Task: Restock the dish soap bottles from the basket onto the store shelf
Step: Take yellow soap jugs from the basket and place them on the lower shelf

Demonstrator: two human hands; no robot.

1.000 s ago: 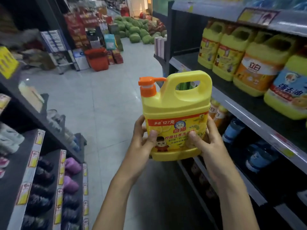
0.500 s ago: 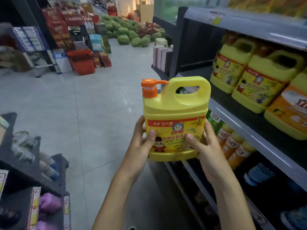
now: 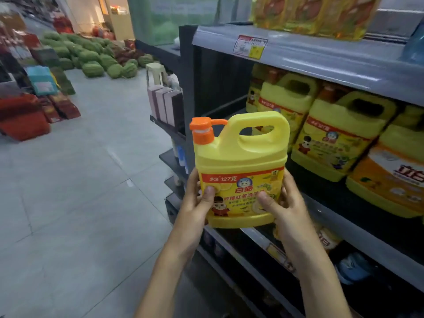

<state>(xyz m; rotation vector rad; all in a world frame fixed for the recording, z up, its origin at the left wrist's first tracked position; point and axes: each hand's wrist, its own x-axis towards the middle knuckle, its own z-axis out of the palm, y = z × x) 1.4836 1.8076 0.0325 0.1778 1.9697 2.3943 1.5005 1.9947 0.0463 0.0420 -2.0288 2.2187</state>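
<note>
A pale grey tiled floor [image 3: 75, 198] is stretching away on the left toward a heap of green striped watermelons [image 3: 91, 58]. On the right, a tall grey metal store shelf [image 3: 332, 61] is carrying a row of yellow plastic handled jugs with red-banded labels [image 3: 337, 136], all standing upright on its middle level. A yellow jug with an orange and white label [image 3: 390, 180] is sitting at the near end of that row.

In front of this level's left end, the person is holding a yellow plastic dish soap bottle with a moulded handle [image 3: 241, 161]. It is upright in the air with its label facing the camera.

The left hand [image 3: 195, 210] is gripping the bottle's lower left side, thumb pressing on the label and fingers curling behind. The right hand [image 3: 286, 210] is gripping the lower right side the same way.

The bottle's orange pump cap [image 3: 203, 131] is sitting at its top left, nozzle pointing toward the handle. A small red and white price tag [image 3: 250, 46] is sticking to the front lip of the level above.
</note>
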